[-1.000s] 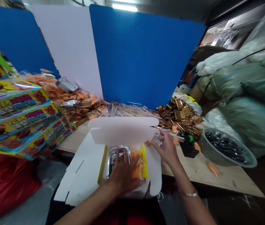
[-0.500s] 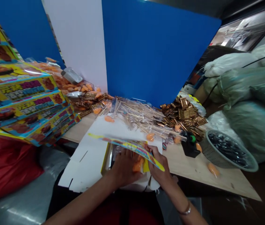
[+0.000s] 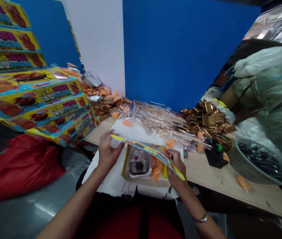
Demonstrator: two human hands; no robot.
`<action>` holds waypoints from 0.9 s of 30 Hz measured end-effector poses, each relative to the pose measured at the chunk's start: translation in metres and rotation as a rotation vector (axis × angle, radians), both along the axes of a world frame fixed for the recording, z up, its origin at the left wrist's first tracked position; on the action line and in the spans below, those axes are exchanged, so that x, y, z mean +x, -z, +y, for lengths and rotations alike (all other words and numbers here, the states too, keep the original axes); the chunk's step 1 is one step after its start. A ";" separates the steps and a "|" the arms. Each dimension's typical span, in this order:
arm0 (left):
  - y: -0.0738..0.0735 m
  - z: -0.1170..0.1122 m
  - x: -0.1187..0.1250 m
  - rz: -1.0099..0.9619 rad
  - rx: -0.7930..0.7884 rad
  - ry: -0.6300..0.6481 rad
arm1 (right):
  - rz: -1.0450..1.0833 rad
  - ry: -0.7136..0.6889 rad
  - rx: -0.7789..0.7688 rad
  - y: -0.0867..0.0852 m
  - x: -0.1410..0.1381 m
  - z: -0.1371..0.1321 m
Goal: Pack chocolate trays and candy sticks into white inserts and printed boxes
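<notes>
Yellow-and-blue printed card strip (image 3: 148, 152) slanted across the air above an open white cardboard box (image 3: 111, 176), its left tip beside the left hand (image 3: 109, 150) and its near right end in the right hand (image 3: 176, 169). The right hand pinched the strip between thumb and fingers, a thin silver bangle (image 3: 200, 218) on its wrist. The left hand's fingers (image 3: 108, 136) were spread and raised; whether they touched the tip could not be told. Inside the box sat a foil tray (image 3: 139, 163) under clear plastic, holding something dark and red, beside orange packets (image 3: 156, 171). The box rested on a pale wooden table (image 3: 220, 182). Clear bags of wooden skewers (image 3: 160, 121) and copper foil packets (image 3: 209, 116) lay on the far side. To the right were a black device with a green button (image 3: 215, 155) and a grey perforated basket (image 3: 245, 164). To the left rose stacked yellow-and-blue boxes (image 3: 36, 103), their purple lettering too blurred to read, above a red sack (image 3: 18, 169).
</notes>
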State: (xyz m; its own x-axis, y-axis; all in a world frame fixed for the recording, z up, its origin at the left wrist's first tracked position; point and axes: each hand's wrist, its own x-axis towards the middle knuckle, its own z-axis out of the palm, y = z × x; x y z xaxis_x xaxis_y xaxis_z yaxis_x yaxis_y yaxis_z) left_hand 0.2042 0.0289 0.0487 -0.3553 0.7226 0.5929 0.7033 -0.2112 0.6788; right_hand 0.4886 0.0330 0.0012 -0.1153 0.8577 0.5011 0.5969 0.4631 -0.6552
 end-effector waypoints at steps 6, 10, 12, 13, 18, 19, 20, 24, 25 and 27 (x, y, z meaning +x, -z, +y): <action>-0.032 0.010 0.009 -0.118 -0.313 0.303 | 0.004 0.076 0.031 -0.003 -0.006 0.000; -0.032 0.009 0.018 -0.071 -0.338 0.364 | 0.017 0.100 0.018 -0.001 -0.006 -0.002; -0.026 0.009 0.016 0.025 -0.290 0.381 | 0.016 0.074 -0.001 0.000 -0.005 -0.001; -0.022 0.009 0.015 0.068 -0.262 0.399 | 0.012 0.045 -0.003 0.000 -0.004 -0.001; -0.002 0.000 0.002 0.192 -0.252 0.573 | -0.043 -0.115 0.025 -0.001 0.010 0.006; 0.000 -0.003 -0.001 0.202 -0.262 0.569 | -0.058 -0.150 0.009 -0.002 0.015 0.007; 0.002 -0.007 -0.005 0.219 -0.280 0.567 | -0.077 -0.200 -0.017 -0.003 0.021 0.008; 0.006 -0.025 -0.024 0.390 -0.423 0.725 | -0.251 -0.496 -0.152 -0.005 0.050 0.006; 0.007 -0.029 -0.029 0.459 -0.450 0.776 | -0.308 -0.548 -0.170 -0.006 0.057 0.005; 0.013 -0.033 -0.037 0.601 -0.465 0.829 | -0.392 -0.602 -0.184 -0.008 0.067 0.005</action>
State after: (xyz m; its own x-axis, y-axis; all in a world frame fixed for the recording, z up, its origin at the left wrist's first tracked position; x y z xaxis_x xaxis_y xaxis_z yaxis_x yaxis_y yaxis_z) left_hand 0.1671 -0.0040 0.0354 0.5902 0.7986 0.1178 0.7029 -0.5801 0.4116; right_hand 0.5558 0.0384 0.0087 -0.7328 0.6559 0.1810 0.4806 0.6873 -0.5447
